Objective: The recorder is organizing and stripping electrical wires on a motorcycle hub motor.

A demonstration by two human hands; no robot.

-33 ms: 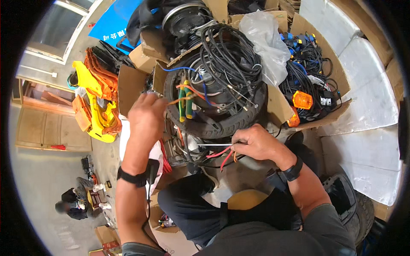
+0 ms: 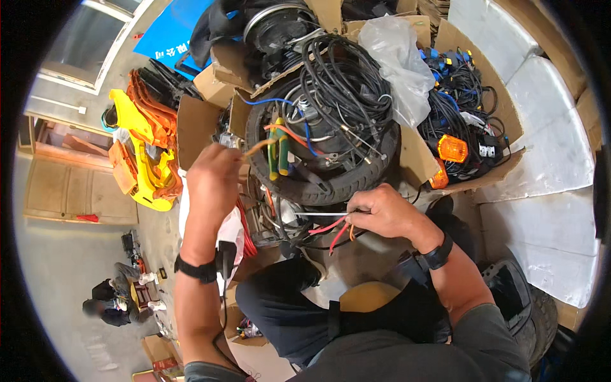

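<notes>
My left hand is pinched on a tan wire left of a black tire and wheel. Green-and-yellow handled pliers lie on the wheel, among a coil of black cables and blue and orange wires. My right hand, below the tire, has thumb and forefinger closed on a bundle of short red wires and orange ones, with a thin whitish strand reaching leftward from it. Red cable hangs near my left wrist.
Boxes of cables and orange lamps stand right, beside white wrapped blocks. Yellow and orange plastic panels are piled left, near a cabinet. A seated person is at lower left. Plastic bag lies behind.
My left hand has shifted slightly left and down with the tan wire, while my right hand has moved very slightly right, still holding the wires.
</notes>
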